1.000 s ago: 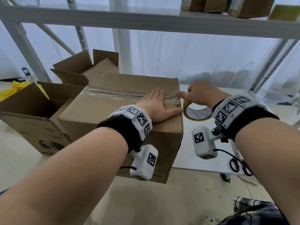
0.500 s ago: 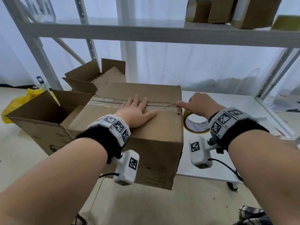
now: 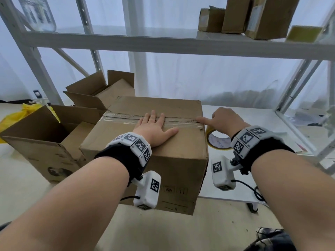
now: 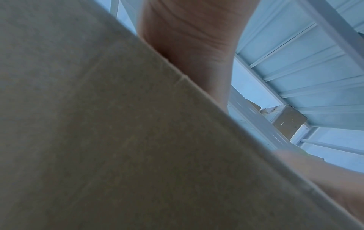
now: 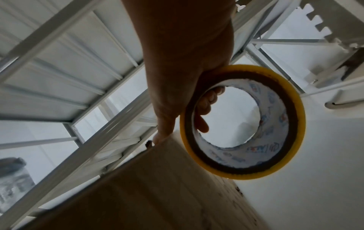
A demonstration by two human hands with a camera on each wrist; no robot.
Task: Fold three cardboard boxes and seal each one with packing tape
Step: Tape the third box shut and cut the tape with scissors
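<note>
The closed box is pinned at table centre by the flat, spread left hand. The tape roll, at its 3 o'clock, is gripped through the core by the right hand. Stiff, light cardboard is presumably best held at edges. Three floor-level boxes are counted: one taped, two open at 9 and 11 o'clock.

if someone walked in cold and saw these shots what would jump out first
The closed cardboard box in the middle, with a strip of clear tape along its top seam and the left hand pressed flat on it. At the seam's right end the right hand points a finger onto the tape while holding the yellow-edged tape roll, fingers hooked through its core. Two open boxes sit to the left.
</note>
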